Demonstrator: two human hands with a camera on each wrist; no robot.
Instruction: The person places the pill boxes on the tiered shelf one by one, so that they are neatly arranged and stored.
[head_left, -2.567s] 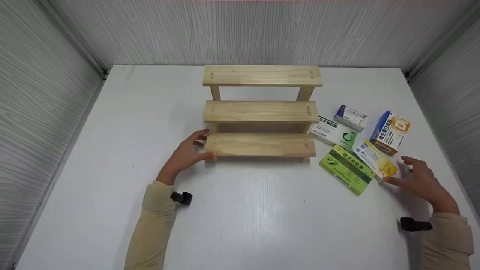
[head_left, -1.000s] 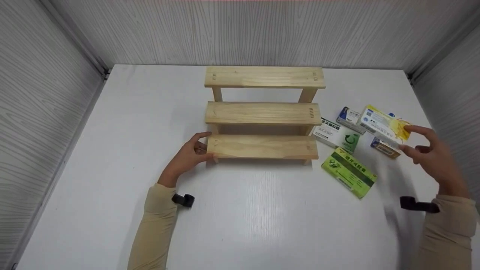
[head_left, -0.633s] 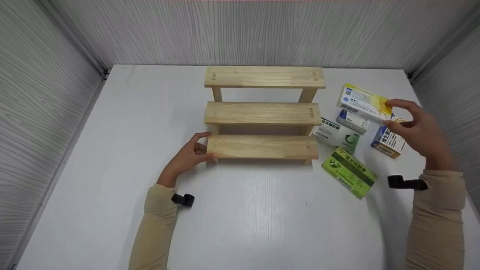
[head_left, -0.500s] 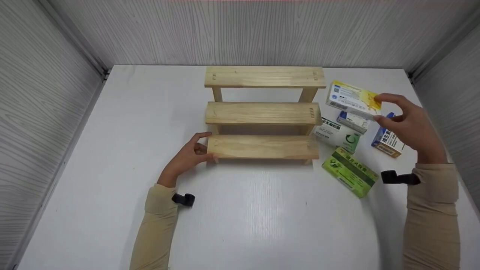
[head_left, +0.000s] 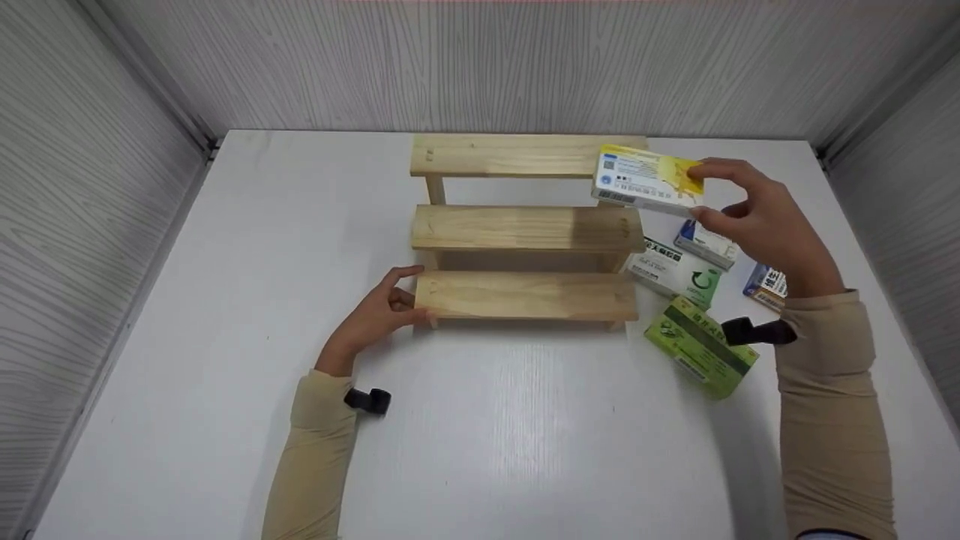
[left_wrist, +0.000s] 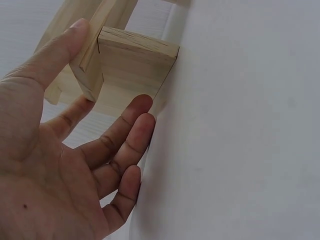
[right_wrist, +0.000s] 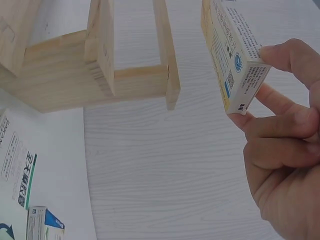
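A three-step wooden stand [head_left: 517, 228] occupies the middle of the table. At the left end of its lowest step, my left hand [head_left: 375, 315] grips the board between thumb and fingers; the left wrist view shows the thumb [left_wrist: 57, 55] on the board's edge. My right hand [head_left: 765, 221] pinches a yellow and white box [head_left: 649, 178] by its right end. In the head view this box overlaps the right end of the top step. The right wrist view shows the same box [right_wrist: 237, 55] in the air, apart from the stand [right_wrist: 60, 70].
Right of the stand lie a white and green box [head_left: 671, 274], a small blue and white box [head_left: 705, 244], a green box [head_left: 694, 349] and a blue, white and orange box [head_left: 766, 286], partly hidden by my right arm. Grey wood-grain panels [head_left: 525, 67] border the table.
My right hand has taken the yellow and white box from among the others and carried it up and left to the stand's upper right. My left hand stays on the lowest step.
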